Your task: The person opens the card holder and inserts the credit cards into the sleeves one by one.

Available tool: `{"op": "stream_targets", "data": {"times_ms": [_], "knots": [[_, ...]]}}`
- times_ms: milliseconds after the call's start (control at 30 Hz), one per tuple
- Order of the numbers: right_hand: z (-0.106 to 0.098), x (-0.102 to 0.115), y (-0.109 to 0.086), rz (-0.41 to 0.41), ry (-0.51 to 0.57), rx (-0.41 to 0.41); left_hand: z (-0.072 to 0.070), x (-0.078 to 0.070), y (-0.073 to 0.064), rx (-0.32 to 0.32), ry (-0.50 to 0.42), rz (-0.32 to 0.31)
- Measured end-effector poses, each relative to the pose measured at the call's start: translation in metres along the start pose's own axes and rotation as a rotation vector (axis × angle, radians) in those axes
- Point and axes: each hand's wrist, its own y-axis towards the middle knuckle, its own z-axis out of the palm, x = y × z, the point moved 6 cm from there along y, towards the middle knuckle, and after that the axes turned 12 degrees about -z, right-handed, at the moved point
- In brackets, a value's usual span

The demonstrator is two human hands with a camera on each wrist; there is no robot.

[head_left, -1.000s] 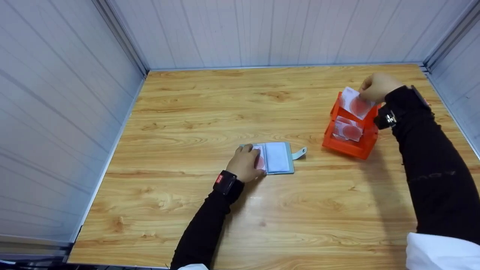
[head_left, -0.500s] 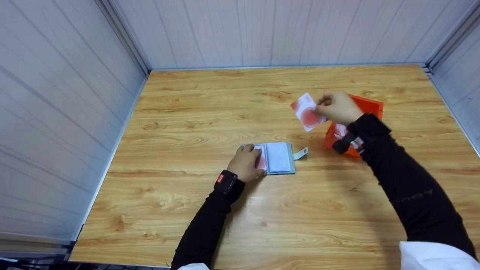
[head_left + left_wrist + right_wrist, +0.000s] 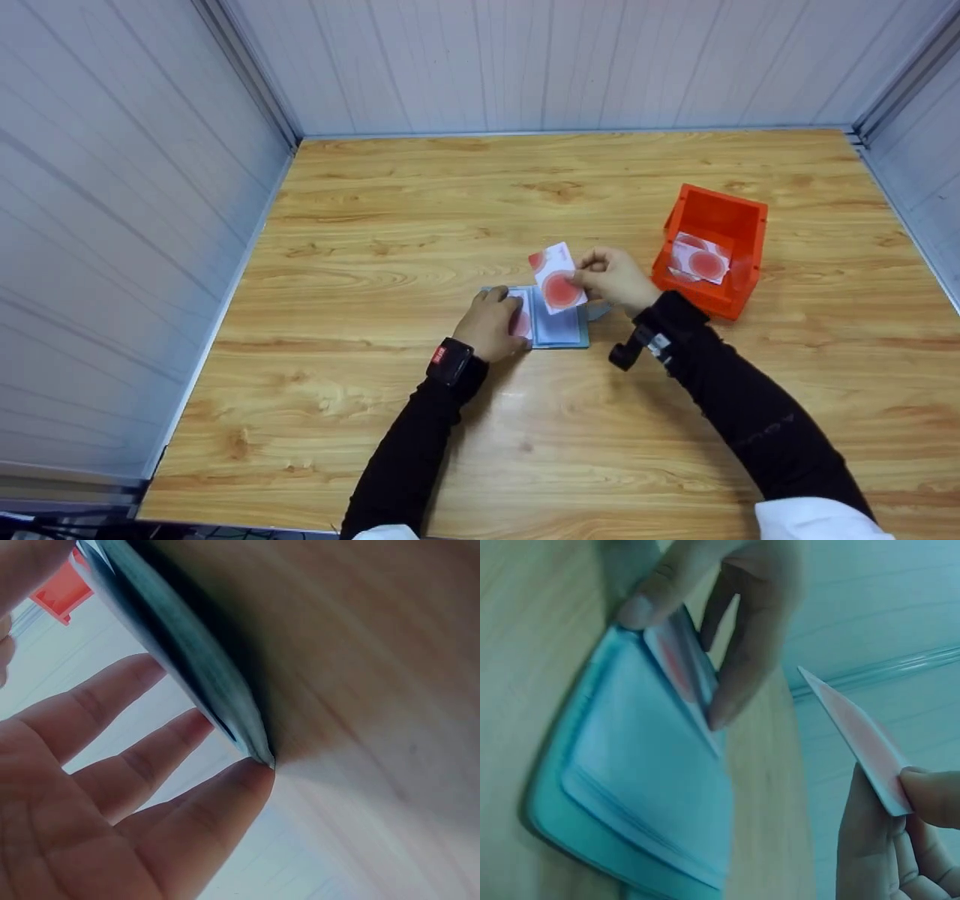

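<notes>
A small light-blue card holder [image 3: 559,333] lies spread on the wooden table, with a red-and-white card in its left page and a blank pale sleeve on the right. My left hand [image 3: 486,326] rests on the left page, its fingers reaching the edges. In the left wrist view the fairly straight fingers [image 3: 217,817] touch the holder's side. Just above the right page, my right hand [image 3: 616,281] pinches a white card [image 3: 556,274] printed with red circles between thumb and fingers. The right wrist view shows this card [image 3: 862,742] tilted, apart from the pages.
An orange bin [image 3: 712,208] stands right of the card holder, with several similar cards [image 3: 701,259] inside. The holder's snap strap [image 3: 598,310] sticks out to the right, partly behind my right hand. Pale panel walls [image 3: 480,67] border the table [image 3: 420,195].
My right hand has carried the card left and nearer, from above the orange bin to over the card holder's right page. My left hand has stayed on the holder.
</notes>
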Motion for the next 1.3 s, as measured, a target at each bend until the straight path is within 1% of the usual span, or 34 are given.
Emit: {"op": "stream_targets", "data": {"times_ms": [133, 200, 400, 500, 600, 767, 833, 900, 933, 1000, 1067, 1133, 1200, 1300], "knots": [[0.008, -0.018, 0.000, 0.003, -0.011, 0.021, 0.000, 0.000, 0.000, 0.009, -0.005, -0.001], [0.011, -0.027, 0.000, 0.012, 0.004, 0.019, 0.001, 0.000, 0.000, 0.015, -0.007, -0.005], [0.019, -0.049, -0.001, 0.080, 0.145, -0.016, 0.001, 0.000, 0.000, 0.029, -0.003, -0.027], [0.020, -0.055, -0.002, 0.096, 0.183, -0.026, 0.001, 0.000, 0.000, 0.034, 0.000, -0.035], [0.020, -0.057, -0.003, 0.098, 0.195, -0.028, 0.001, 0.000, 0.000, 0.042, 0.000, -0.040], [0.019, -0.062, -0.003, 0.120, 0.217, -0.030, 0.001, 0.000, 0.000, 0.078, -0.001, -0.062], [0.019, -0.064, -0.003, 0.130, 0.216, -0.037, 0.000, 0.000, 0.000, 0.078, -0.014, -0.072], [0.018, -0.064, -0.003, 0.135, 0.212, -0.041, -0.003, -0.001, 0.001, 0.061, -0.059, -0.082], [0.018, -0.064, -0.003, 0.137, 0.210, -0.041, -0.005, -0.001, 0.002, 0.049, -0.097, -0.088], [0.018, -0.063, -0.003, 0.138, 0.209, -0.038, -0.008, -0.003, 0.005, 0.025, -0.195, -0.097], [0.018, -0.062, -0.004, 0.138, 0.209, -0.039, -0.011, -0.005, 0.007, 0.013, -0.313, -0.104], [0.018, -0.060, -0.004, 0.135, 0.209, -0.037, -0.011, -0.008, 0.011, 0.018, -0.422, -0.111], [0.017, -0.060, -0.005, 0.130, 0.217, -0.034, -0.010, -0.011, 0.013, 0.036, -0.512, -0.120], [0.017, -0.059, -0.005, 0.117, 0.222, -0.029, -0.007, -0.015, 0.017, 0.073, -0.603, -0.121]]}}
